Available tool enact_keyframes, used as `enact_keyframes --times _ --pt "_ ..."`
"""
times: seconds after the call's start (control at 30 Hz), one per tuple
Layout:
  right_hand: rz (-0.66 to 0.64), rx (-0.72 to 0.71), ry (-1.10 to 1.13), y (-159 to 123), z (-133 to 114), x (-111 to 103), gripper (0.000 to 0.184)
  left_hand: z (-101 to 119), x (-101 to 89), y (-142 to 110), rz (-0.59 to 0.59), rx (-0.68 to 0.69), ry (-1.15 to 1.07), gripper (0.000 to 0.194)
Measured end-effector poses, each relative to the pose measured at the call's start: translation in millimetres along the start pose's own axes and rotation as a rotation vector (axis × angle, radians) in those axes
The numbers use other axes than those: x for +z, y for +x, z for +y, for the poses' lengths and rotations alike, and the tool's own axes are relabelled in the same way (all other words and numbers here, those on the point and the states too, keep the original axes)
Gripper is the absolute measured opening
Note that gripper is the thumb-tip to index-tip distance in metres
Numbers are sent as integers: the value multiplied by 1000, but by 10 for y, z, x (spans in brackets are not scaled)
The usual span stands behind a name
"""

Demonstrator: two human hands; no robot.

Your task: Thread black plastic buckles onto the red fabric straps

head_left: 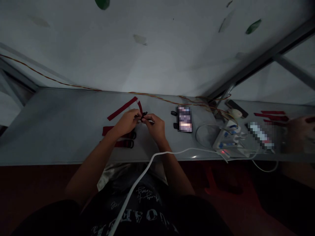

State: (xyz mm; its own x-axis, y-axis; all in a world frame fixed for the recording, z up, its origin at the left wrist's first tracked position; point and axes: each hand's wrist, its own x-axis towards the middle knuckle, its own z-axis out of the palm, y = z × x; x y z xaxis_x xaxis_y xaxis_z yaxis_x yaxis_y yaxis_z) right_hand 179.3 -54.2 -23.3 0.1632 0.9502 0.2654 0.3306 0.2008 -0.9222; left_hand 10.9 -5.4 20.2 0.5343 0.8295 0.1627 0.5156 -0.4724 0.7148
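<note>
My left hand [127, 122] and my right hand [156, 126] meet over the grey table [61, 131], fingers pinched together. Between them they grip a red strap [139, 106] with a small black buckle [144, 114] at its end. The strap curls up behind my left fingers. A loose red strap [122, 108] lies flat just behind my left hand. Under my left wrist lie more red straps with black rings [128, 143].
A phone [185, 119] lies right of my hands, black clips [175, 113] beside it. Farther right, a white power strip [227, 141] with plugs and a white cable [137, 183] running to my lap. Thin wires [73, 86] follow the wall. Another person's hand [299, 132] is at the far right by more red straps [272, 115].
</note>
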Motion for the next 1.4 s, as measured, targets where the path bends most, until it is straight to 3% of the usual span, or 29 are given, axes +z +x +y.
enact_keyframes --times 0.07,0.2,0.33,0.4,0.57,0.63,0.77,0.83,0.93,1.03,1.13,1.23,1.4 --pt "-23 28 116 16 34 -23 22 -30 -39 4 1 -61 -141 2" --pt "-114 35 231 62 63 -104 40 -63 -92 -7 -37 -246 -532 22" --pt "-181 -125 64 98 15 -149 53 -39 -101 -29 -119 -370 -774 25" --pt "-170 -239 -75 102 -4 -121 48 -24 -95 -36 -131 -402 -801 21" --pt "-109 -396 -268 89 59 36 30 -42 -49 -44 -108 -450 -744 10" --pt "-97 -374 -308 89 102 68 30 -79 -15 -32 -52 -430 -663 11" --pt "-78 -246 -322 113 129 20 28 -188 37 31 177 -395 -381 13" --pt "-119 -197 -288 142 101 -32 30 -233 31 52 200 -351 -268 13" --pt "-209 -164 -176 209 24 -84 37 -259 -38 33 153 -188 -171 26" --pt "-287 -103 7 295 -59 -73 40 -253 -181 -13 -4 -43 -230 55" --pt "-366 -13 210 397 -115 -20 38 -267 -353 -10 -162 -23 -360 60" --pt "-398 42 285 499 -137 28 38 -310 -492 38 -249 -18 -381 55" --pt "-403 80 363 563 -138 77 39 -315 -592 58 -231 -22 -195 63"
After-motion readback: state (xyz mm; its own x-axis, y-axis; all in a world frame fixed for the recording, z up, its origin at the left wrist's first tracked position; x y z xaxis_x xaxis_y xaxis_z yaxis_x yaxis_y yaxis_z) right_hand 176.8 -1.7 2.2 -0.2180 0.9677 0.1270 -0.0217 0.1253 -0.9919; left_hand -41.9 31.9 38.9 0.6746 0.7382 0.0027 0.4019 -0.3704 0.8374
